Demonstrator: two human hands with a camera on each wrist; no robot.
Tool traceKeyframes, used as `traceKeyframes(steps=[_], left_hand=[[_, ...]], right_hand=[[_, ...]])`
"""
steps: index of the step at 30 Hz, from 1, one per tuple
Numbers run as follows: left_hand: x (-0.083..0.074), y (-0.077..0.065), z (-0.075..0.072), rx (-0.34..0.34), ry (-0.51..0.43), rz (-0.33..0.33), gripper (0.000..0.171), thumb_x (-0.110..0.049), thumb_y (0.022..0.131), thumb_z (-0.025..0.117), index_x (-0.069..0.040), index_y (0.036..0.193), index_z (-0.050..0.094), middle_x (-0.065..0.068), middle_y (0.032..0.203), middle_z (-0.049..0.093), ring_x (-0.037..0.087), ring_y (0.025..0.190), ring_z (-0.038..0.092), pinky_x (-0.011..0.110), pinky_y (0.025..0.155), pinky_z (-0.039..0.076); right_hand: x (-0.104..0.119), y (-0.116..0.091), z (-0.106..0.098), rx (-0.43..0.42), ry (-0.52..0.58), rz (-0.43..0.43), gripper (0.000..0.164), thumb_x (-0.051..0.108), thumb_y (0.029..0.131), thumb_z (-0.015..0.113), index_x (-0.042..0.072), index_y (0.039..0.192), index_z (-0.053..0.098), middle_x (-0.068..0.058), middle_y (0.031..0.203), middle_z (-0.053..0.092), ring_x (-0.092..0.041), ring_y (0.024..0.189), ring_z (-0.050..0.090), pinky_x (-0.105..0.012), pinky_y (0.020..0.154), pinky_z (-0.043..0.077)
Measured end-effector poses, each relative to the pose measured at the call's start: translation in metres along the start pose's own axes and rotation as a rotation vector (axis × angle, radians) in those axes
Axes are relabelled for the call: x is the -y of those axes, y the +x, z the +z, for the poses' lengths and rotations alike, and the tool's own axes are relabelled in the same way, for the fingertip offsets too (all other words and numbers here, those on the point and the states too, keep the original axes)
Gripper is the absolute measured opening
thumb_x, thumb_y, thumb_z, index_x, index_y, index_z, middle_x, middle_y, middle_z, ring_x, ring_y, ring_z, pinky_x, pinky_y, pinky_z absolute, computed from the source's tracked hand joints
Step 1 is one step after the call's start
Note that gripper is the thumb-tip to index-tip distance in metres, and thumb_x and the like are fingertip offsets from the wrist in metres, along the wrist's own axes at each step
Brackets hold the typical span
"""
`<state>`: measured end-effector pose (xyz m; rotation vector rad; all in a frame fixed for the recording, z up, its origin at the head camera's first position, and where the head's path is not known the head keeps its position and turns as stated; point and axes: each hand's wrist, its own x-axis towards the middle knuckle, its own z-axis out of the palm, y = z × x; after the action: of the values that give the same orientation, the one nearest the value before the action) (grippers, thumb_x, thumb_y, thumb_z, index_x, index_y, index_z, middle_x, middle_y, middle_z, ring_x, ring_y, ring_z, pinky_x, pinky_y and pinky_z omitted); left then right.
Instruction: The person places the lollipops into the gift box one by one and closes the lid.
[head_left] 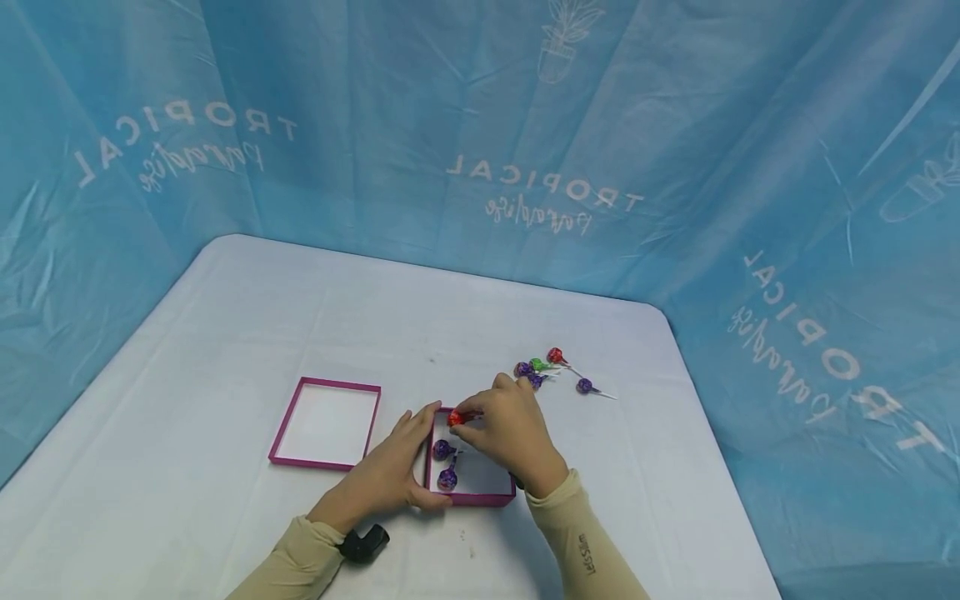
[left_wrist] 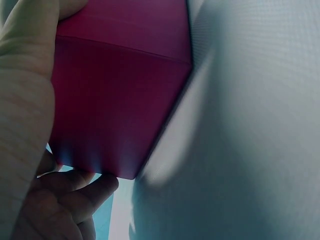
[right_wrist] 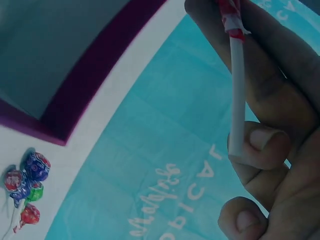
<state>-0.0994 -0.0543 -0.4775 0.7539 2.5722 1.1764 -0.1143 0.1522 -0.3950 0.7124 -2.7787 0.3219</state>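
Note:
My right hand (head_left: 516, 427) pinches a red-wrapped lollipop (head_left: 455, 418) above the far left corner of a magenta open box (head_left: 480, 501). In the right wrist view, the white stick of the lollipop (right_wrist: 237, 95) runs down alongside the fingers. Two purple lollipops (head_left: 447, 479) lie inside the box at its left side. My left hand (head_left: 386, 479) holds the box, its fingers along the left wall and its thumb at the near side. The left wrist view shows the outer wall of the box (left_wrist: 117, 100) between thumb and fingers.
A shallow magenta-rimmed lid (head_left: 325, 384) lies left of the box, white inside up. Past my right hand are several lollipops, among them a red one (head_left: 555, 356), a green one (head_left: 537, 365) and a purple one (head_left: 584, 386). Blue curtains (head_left: 480, 225) enclose the white table (head_left: 360, 308).

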Motion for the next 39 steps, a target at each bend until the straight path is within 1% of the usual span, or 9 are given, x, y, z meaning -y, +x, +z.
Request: traceKeyframes(steps=[4, 8, 14, 18, 26, 30, 36, 39], left_hand=[[0.000, 0.000, 0.000, -0.002, 0.008, 0.004, 0.134, -0.055, 0.062, 0.092, -0.011, 0.163, 0.015, 0.011, 0.166, 0.024, 0.049, 0.150, 0.017, 0.057, 0.119, 0.027], [-0.001, 0.000, 0.000, -0.004, 0.006, 0.005, 0.133, -0.055, 0.063, 0.091, -0.012, 0.163, 0.015, 0.010, 0.166, 0.024, 0.049, 0.150, 0.018, 0.056, 0.119, 0.027], [0.000, 0.000, 0.001, -0.010, -0.004, 0.022, 0.133, -0.053, 0.063, 0.092, -0.007, 0.162, 0.016, 0.014, 0.165, 0.026, 0.051, 0.148, 0.019, 0.057, 0.119, 0.027], [0.001, 0.001, 0.001, -0.017, 0.003, 0.038, 0.133, -0.054, 0.063, 0.092, -0.006, 0.161, 0.017, 0.014, 0.164, 0.027, 0.051, 0.148, 0.021, 0.056, 0.120, 0.026], [0.001, -0.001, 0.001, -0.013, -0.012, 0.036, 0.132, -0.052, 0.064, 0.091, -0.010, 0.162, 0.015, 0.011, 0.166, 0.025, 0.050, 0.149, 0.018, 0.055, 0.120, 0.025], [0.001, -0.001, 0.000, -0.012, -0.006, 0.047, 0.132, -0.052, 0.064, 0.091, -0.009, 0.162, 0.015, 0.011, 0.166, 0.025, 0.048, 0.150, 0.018, 0.053, 0.121, 0.024], [0.002, 0.000, 0.000, -0.019, -0.019, 0.081, 0.133, -0.050, 0.064, 0.092, -0.006, 0.162, 0.015, 0.014, 0.165, 0.026, 0.048, 0.150, 0.018, 0.053, 0.123, 0.019], [0.002, 0.000, 0.000, -0.021, -0.014, 0.083, 0.133, -0.050, 0.063, 0.093, -0.006, 0.162, 0.015, 0.013, 0.165, 0.027, 0.047, 0.150, 0.019, 0.052, 0.123, 0.019]], right_hand=[[0.000, 0.001, 0.005, 0.039, -0.007, -0.002, 0.016, 0.039, 0.075, 0.088, 0.027, 0.086, 0.083, 0.016, 0.078, 0.074, -0.008, 0.067, 0.038, -0.031, 0.067, 0.025], [0.001, 0.002, 0.010, 0.053, -0.008, -0.011, 0.015, 0.039, 0.075, 0.089, 0.029, 0.085, 0.083, 0.017, 0.075, 0.073, -0.009, 0.066, 0.036, -0.030, 0.066, 0.024], [0.002, 0.002, 0.018, 0.075, -0.028, -0.014, 0.014, 0.038, 0.074, 0.089, 0.030, 0.085, 0.083, 0.017, 0.073, 0.073, -0.009, 0.064, 0.034, -0.029, 0.064, 0.023], [0.003, 0.003, 0.020, 0.077, -0.044, -0.027, 0.014, 0.037, 0.075, 0.089, 0.030, 0.085, 0.083, 0.018, 0.074, 0.073, -0.009, 0.064, 0.035, -0.029, 0.064, 0.024], [0.005, 0.006, 0.027, 0.091, -0.063, -0.051, 0.015, 0.038, 0.073, 0.090, 0.029, 0.083, 0.083, 0.018, 0.074, 0.073, -0.009, 0.063, 0.036, -0.029, 0.063, 0.026], [0.006, 0.008, 0.029, 0.098, -0.074, -0.051, 0.016, 0.039, 0.072, 0.090, 0.029, 0.083, 0.083, 0.019, 0.074, 0.073, -0.009, 0.063, 0.037, -0.029, 0.063, 0.027], [0.006, 0.008, 0.032, 0.104, -0.090, -0.040, 0.016, 0.039, 0.072, 0.090, 0.030, 0.083, 0.083, 0.019, 0.075, 0.073, -0.008, 0.063, 0.039, -0.029, 0.064, 0.027], [0.006, 0.008, 0.033, 0.107, -0.093, -0.037, 0.017, 0.039, 0.071, 0.090, 0.030, 0.082, 0.083, 0.019, 0.075, 0.073, -0.008, 0.063, 0.039, -0.029, 0.064, 0.028]])
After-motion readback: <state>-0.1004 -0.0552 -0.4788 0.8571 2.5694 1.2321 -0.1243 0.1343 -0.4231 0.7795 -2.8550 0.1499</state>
